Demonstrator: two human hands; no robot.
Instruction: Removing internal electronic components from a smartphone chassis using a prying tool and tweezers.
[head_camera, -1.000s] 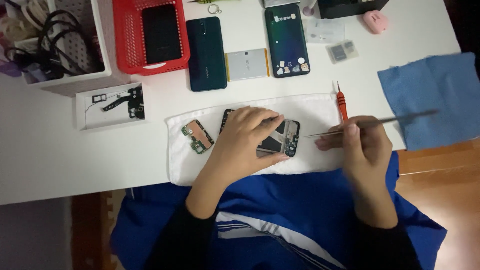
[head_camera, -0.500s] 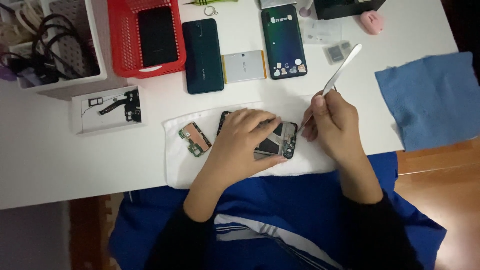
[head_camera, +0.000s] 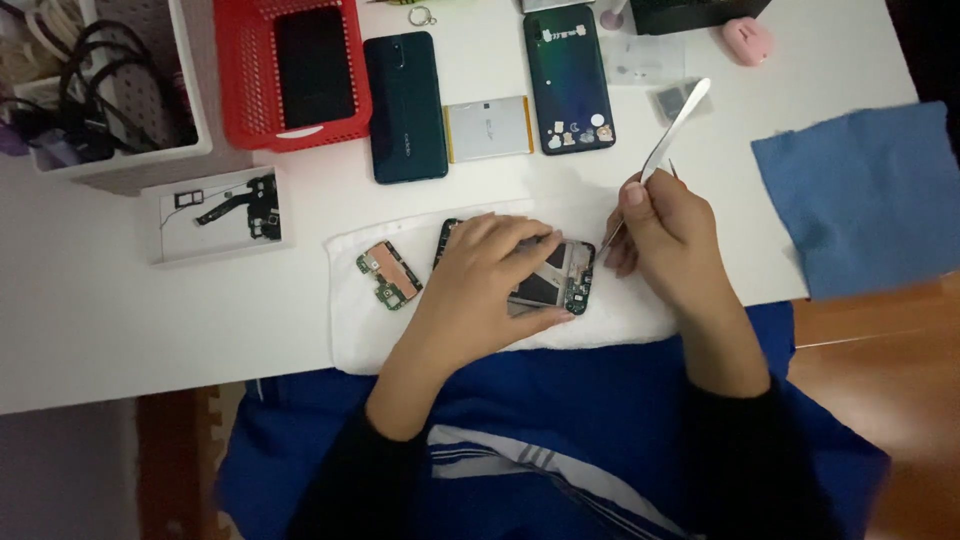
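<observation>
An opened phone body (head_camera: 560, 285) with exposed boards lies on a white towel (head_camera: 350, 300) near the table's front edge. My left hand (head_camera: 480, 290) lies flat over it, pressing it down. In my right hand (head_camera: 665, 235) I grip metal tweezers (head_camera: 665, 145), whose tips point down at the phone's right end. A small green circuit board (head_camera: 389, 274) rests on the towel just left of the phone.
Behind the towel lie a dark green phone (head_camera: 405, 105), a silver battery (head_camera: 488, 128) and a blue-green phone back cover (head_camera: 568, 78). A red basket (head_camera: 235, 80) holds a dark phone. A white tray (head_camera: 165, 245) holds small parts. A blue cloth (head_camera: 860, 200) lies right.
My right hand swung the tweezers from lying level off to the right to standing up, and moved left to the phone's right end. My left hand stayed on the phone.
</observation>
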